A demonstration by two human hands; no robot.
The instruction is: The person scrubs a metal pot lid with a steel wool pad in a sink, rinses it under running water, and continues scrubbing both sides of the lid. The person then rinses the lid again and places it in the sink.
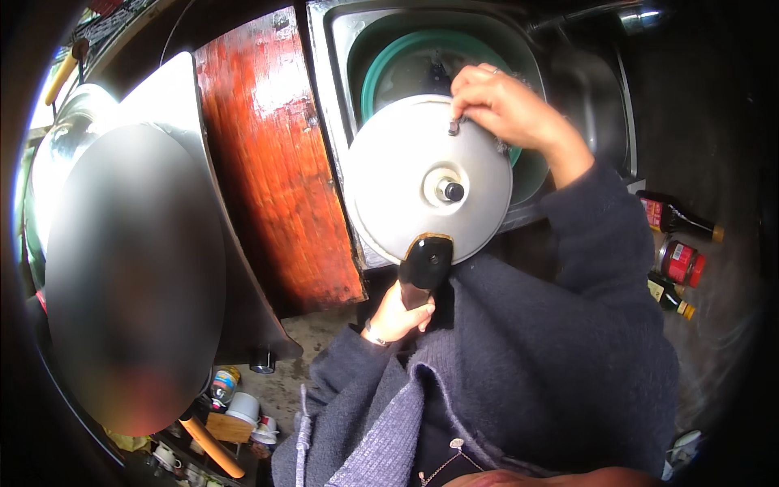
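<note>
A round aluminium pressure cooker lid (395,176) is held tilted over the front edge of the sink. My left hand (398,313) grips its dark handle (428,262) from below. At its middle sits a short valve stem with a black cap (451,191). My right hand (502,106) is at the far rim, fingertips against a small metal fitting (453,128). Grey strands of what looks like a wire scourer (503,146) stick out from under this hand; most of it is hidden. Behind the lid, a green basin (371,85) with cloudy water stands in the sink.
The steel sink (331,55) has a tap (639,18) at the upper right. A reddish wooden board (261,140) lies to its left. Several bottles and jars, including a red-lidded jar (681,263), stand at right. A wooden handle (213,447) juts out at lower left.
</note>
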